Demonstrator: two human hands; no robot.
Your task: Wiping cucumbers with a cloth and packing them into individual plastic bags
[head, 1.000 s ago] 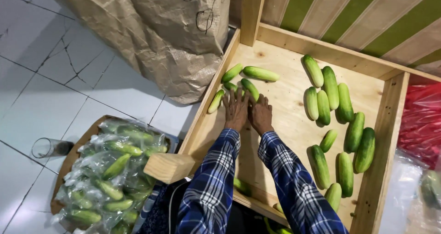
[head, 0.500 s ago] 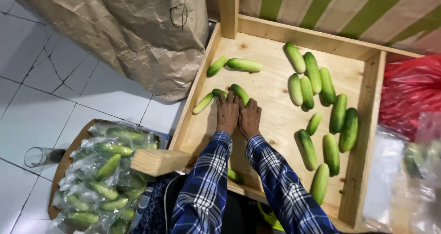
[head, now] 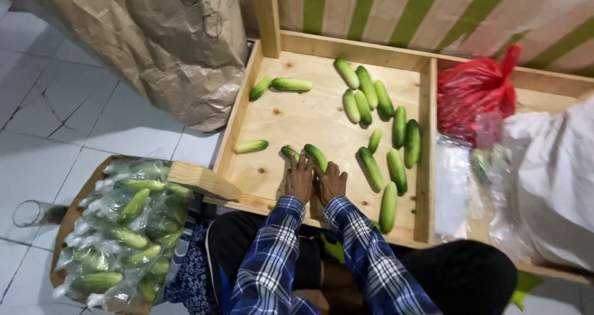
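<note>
Both my hands lie flat, palms down, side by side on the floor of a shallow wooden tray (head: 297, 114), near its front edge. My left hand (head: 300, 179) touches a small green cucumber (head: 289, 151) with its fingertips. The fingertips of my right hand (head: 332, 183) rest against a longer cucumber (head: 316, 157). Neither hand is closed around anything. Another cucumber (head: 251, 146) lies alone by the tray's left rim, and two more (head: 291, 84) lie at the back left. Several cucumbers (head: 380, 126) are grouped on the tray's right side.
A big brown paper sack (head: 154, 49) stands left of the tray. A basket of bagged cucumbers (head: 124, 228) sits at my left knee, a glass (head: 31, 213) beside it. A red plastic bag (head: 473, 92), clear bags (head: 455, 185) and a white sack (head: 550, 179) fill the right.
My two hands have slid back toward the tray's front edge, dragging two cucumbers along. One cucumber stayed by the left rim. The view has swung right, showing the bags.
</note>
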